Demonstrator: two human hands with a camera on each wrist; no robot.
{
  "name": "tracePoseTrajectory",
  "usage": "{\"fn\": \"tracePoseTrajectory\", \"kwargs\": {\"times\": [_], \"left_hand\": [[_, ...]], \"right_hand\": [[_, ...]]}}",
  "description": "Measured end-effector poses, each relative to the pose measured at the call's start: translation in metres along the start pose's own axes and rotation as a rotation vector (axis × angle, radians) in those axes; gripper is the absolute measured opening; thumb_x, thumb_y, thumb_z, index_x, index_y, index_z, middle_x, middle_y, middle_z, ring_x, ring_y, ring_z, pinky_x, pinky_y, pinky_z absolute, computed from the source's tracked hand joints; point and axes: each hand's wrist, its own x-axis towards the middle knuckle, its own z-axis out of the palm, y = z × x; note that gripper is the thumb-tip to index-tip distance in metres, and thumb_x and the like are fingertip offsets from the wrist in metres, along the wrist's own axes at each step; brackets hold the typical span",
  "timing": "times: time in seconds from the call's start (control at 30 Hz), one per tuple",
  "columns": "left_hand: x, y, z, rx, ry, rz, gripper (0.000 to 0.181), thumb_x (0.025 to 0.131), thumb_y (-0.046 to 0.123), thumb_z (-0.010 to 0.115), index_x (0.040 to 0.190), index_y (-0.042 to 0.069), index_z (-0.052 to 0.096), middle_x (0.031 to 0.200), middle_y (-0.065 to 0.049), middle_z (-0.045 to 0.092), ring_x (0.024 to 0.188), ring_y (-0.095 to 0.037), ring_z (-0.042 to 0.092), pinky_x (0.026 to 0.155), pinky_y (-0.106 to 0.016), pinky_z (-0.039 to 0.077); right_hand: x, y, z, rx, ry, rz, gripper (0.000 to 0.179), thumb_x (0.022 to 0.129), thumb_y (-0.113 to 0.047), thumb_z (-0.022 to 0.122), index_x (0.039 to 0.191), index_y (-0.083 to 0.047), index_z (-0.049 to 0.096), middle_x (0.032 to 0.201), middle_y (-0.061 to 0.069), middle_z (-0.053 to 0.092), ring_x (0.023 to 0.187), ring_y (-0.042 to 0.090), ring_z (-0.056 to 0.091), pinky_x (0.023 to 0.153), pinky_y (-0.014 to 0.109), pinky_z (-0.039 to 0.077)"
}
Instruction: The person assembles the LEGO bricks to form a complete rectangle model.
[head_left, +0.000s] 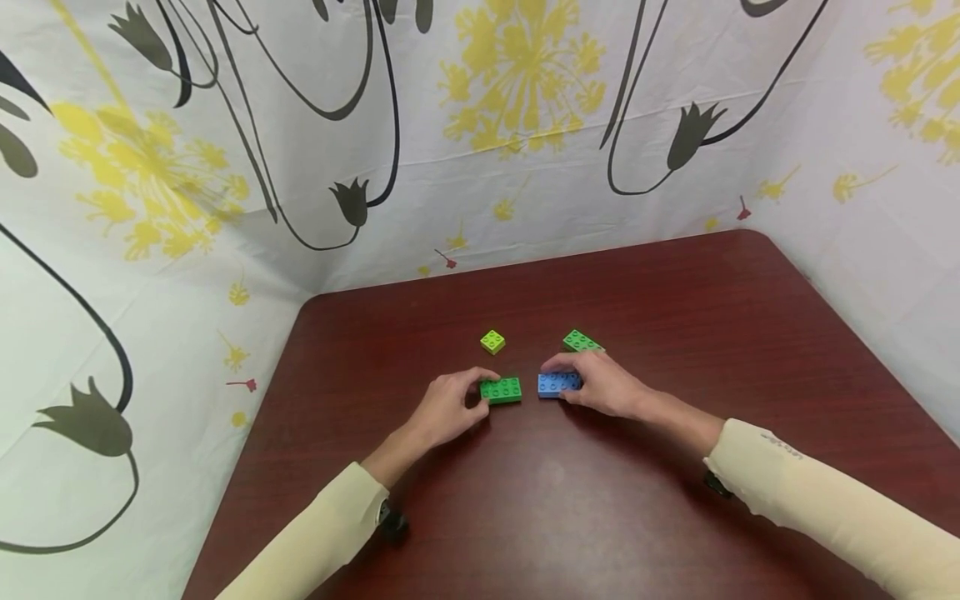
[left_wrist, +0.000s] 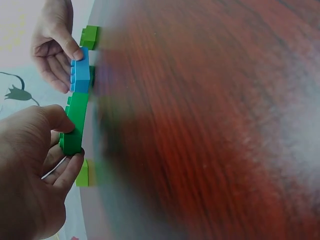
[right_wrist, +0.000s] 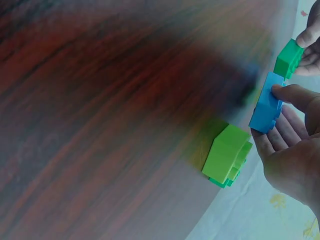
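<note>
My left hand (head_left: 452, 407) pinches a green toy building brick (head_left: 500, 390) between thumb and fingers, studs facing up. Opposite it, my right hand (head_left: 603, 383) grips a blue brick (head_left: 558, 384) of similar size, thumb on the near side and fingers on the far side. In the head view a short gap separates the two bricks' ends. The left wrist view shows the blue brick (left_wrist: 80, 70) beyond the green one (left_wrist: 75, 122). The right wrist view has the blue brick (right_wrist: 267, 104) held by thumb and fingers, with the green brick (right_wrist: 288, 58) past it.
A small lime brick (head_left: 492, 342) sits on the dark red table (head_left: 555, 500) beyond my left hand. Another green brick (head_left: 582, 342) lies behind my right hand, which partly covers it; the right wrist view shows two green shades there (right_wrist: 226, 155). Patterned fabric (head_left: 480, 183) surrounds the table's far sides.
</note>
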Motion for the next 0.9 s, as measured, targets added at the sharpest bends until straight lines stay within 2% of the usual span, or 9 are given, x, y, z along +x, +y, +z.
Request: {"fn": "tracePoseTrajectory", "kwargs": {"times": [0.33, 0.9], "left_hand": [[-0.003, 0.002, 0.006, -0.036, -0.021, 0.008, 0.039, 0.099, 0.013, 0.075, 0.137, 0.019, 0.069, 0.132, 0.000, 0.072, 0.105, -0.011, 0.070, 0.095, -0.036, 0.058], [-0.003, -0.001, 0.011, -0.083, -0.042, 0.025, 0.041, 0.101, 0.014, 0.076, 0.140, 0.018, 0.067, 0.136, 0.000, 0.070, 0.111, -0.012, 0.071, 0.098, -0.034, 0.057]], "right_hand": [[-0.002, 0.000, 0.007, 0.052, -0.031, -0.017, 0.042, 0.093, 0.000, 0.080, 0.133, -0.007, 0.072, 0.129, 0.008, 0.073, 0.106, 0.022, 0.066, 0.092, 0.045, 0.057], [-0.004, 0.001, 0.008, 0.086, -0.040, -0.020, 0.046, 0.092, -0.001, 0.082, 0.136, -0.007, 0.070, 0.132, 0.008, 0.072, 0.113, 0.023, 0.066, 0.098, 0.048, 0.055]]}}
